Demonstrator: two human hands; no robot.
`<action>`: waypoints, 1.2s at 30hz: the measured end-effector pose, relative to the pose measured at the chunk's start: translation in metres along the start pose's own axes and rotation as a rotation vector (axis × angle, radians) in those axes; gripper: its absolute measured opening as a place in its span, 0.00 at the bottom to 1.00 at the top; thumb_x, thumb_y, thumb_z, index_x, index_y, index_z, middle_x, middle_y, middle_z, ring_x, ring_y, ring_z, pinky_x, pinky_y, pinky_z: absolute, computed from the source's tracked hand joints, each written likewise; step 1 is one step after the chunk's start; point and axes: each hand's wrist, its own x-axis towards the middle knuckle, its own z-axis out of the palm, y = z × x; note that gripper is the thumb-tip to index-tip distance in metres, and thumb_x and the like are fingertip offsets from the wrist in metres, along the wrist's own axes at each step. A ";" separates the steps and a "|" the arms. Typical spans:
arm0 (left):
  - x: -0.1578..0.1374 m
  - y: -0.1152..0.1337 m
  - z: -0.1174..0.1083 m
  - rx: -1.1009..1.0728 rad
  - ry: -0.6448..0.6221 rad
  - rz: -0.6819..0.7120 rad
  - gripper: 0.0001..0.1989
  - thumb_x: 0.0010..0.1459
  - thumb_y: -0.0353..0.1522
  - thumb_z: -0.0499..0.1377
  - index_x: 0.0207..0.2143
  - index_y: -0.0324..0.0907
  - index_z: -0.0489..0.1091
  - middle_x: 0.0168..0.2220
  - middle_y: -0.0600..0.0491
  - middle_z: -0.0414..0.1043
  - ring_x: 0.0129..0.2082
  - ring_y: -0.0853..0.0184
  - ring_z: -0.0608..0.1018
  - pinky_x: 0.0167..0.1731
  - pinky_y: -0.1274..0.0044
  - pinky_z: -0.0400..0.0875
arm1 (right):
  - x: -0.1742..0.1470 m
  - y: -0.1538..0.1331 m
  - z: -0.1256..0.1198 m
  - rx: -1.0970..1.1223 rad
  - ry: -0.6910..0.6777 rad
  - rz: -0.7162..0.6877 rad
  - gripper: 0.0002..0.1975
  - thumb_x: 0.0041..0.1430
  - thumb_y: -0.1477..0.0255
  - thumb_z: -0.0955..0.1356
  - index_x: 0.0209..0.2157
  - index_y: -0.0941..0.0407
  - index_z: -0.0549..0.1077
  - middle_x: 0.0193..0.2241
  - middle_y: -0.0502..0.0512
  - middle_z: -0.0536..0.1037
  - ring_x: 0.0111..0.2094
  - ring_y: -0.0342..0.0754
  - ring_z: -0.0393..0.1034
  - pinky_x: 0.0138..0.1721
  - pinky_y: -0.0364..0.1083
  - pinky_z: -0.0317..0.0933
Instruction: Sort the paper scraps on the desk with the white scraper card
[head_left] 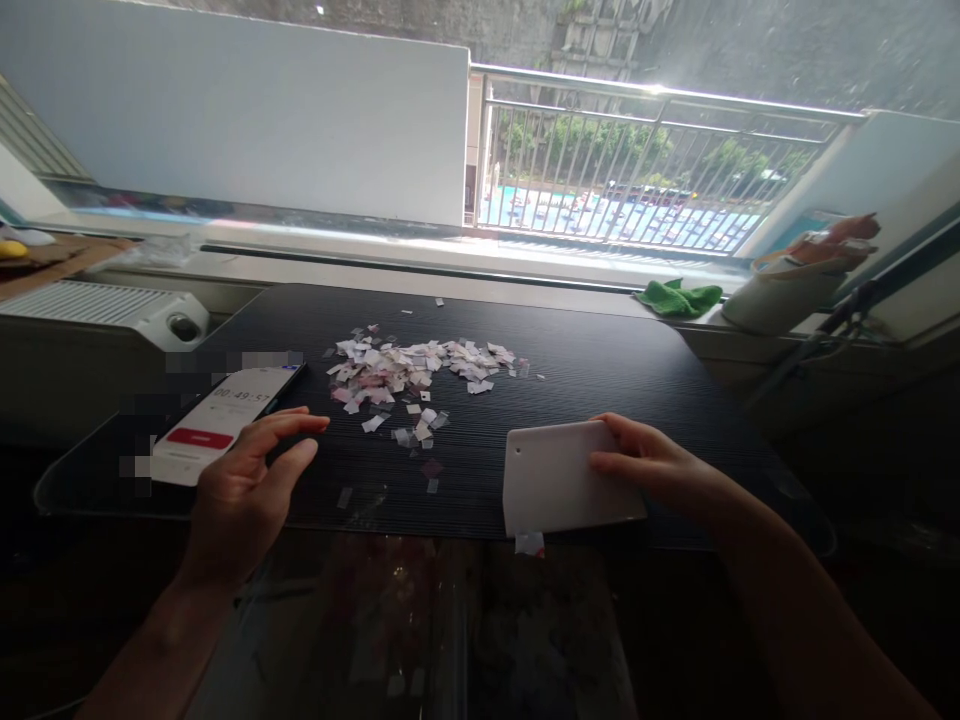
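Observation:
My right hand [649,458] grips a flat, off-white plate-like piece [559,480] by its upper right edge, between thumb and fingers. A small hole shows near the piece's upper left corner. At its lower left corner, a small clear scrap [529,544] hangs over the table's front edge. My left hand [251,475] hovers with thumb and fingers apart, holding nothing. It is beside a phone [225,415] that shows a running timer. Between and beyond my hands lies a pile of small paper and clear film scraps [390,370], with several looser ones nearer me.
The scraps lie on a dark table [600,370] with rounded corners. A white heater [97,310] stands at the left. On the window sill at the right are a green cloth [679,298] and a pale container [784,290]. A railing [585,160] shows outside the window.

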 end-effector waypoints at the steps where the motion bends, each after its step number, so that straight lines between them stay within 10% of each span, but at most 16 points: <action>1: 0.000 0.000 0.000 -0.003 -0.001 0.005 0.12 0.52 0.39 0.59 0.36 0.45 0.75 0.45 0.53 0.75 0.55 0.57 0.72 0.59 0.65 0.61 | -0.002 0.000 -0.001 -0.007 0.005 -0.001 0.19 0.46 0.61 0.73 0.33 0.57 0.66 0.26 0.47 0.69 0.27 0.42 0.63 0.24 0.40 0.55; 14: 0.001 0.002 0.000 -0.003 -0.036 0.026 0.10 0.54 0.37 0.57 0.36 0.43 0.75 0.44 0.51 0.75 0.53 0.58 0.73 0.58 0.67 0.63 | -0.001 -0.018 0.039 0.025 0.315 -0.136 0.15 0.51 0.63 0.69 0.40 0.52 0.65 0.27 0.48 0.73 0.27 0.48 0.72 0.27 0.45 0.68; 23: 0.000 0.001 0.002 0.007 -0.033 0.098 0.11 0.57 0.35 0.56 0.37 0.41 0.74 0.44 0.49 0.75 0.52 0.59 0.73 0.56 0.68 0.65 | 0.022 -0.012 0.075 -0.153 0.228 -0.202 0.16 0.52 0.63 0.68 0.40 0.55 0.67 0.28 0.51 0.73 0.29 0.49 0.70 0.27 0.46 0.67; 29: -0.011 0.014 -0.007 0.392 -0.092 0.444 0.09 0.58 0.30 0.54 0.38 0.42 0.74 0.38 0.50 0.75 0.47 0.58 0.74 0.53 0.63 0.64 | 0.009 -0.013 0.069 -0.023 0.366 -0.154 0.15 0.53 0.62 0.68 0.41 0.53 0.66 0.28 0.51 0.75 0.28 0.50 0.73 0.27 0.47 0.69; 36: -0.060 0.021 -0.019 0.672 -0.223 0.440 0.13 0.58 0.30 0.53 0.44 0.44 0.73 0.42 0.48 0.73 0.45 0.56 0.73 0.53 0.56 0.60 | -0.007 0.009 0.076 -0.100 0.398 -0.108 0.20 0.53 0.55 0.67 0.43 0.52 0.67 0.28 0.52 0.77 0.28 0.53 0.74 0.26 0.48 0.69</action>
